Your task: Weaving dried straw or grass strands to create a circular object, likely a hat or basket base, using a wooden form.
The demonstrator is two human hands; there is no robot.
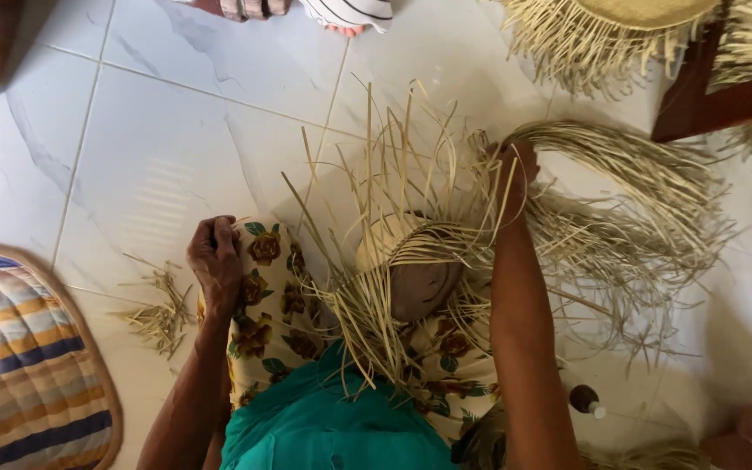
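- Right hand (515, 170) is up over the floor, fingers curled tight round a thick bundle of straw (620, 165) that arcs away to the right and droops in a fan.
- Left hand (215, 257) sits on the knee, fingers folded into a loose fist against the flowered cloth (276, 305); whether it pinches a strand, I cannot tell.
- Between the two arms lies the weave (433, 248), a half-made straw piece set over a rounded brown form (424, 287), resting on the lap.
- Loose strands (376, 174) spike up and outward from the weave in every direction.
- A small heap of scraps (163, 313) lies on the white tiles (150, 148), just left of the left wrist.
- A striped cushion (23, 357) fills the lower left corner.
- Top right, a fringed straw hat (620, 26) lies beside a dark wooden board (715, 100).
- A small dark bottle (587, 400) lies by the right elbow.
- At the top edge, another person's foot (345, 16) shows.
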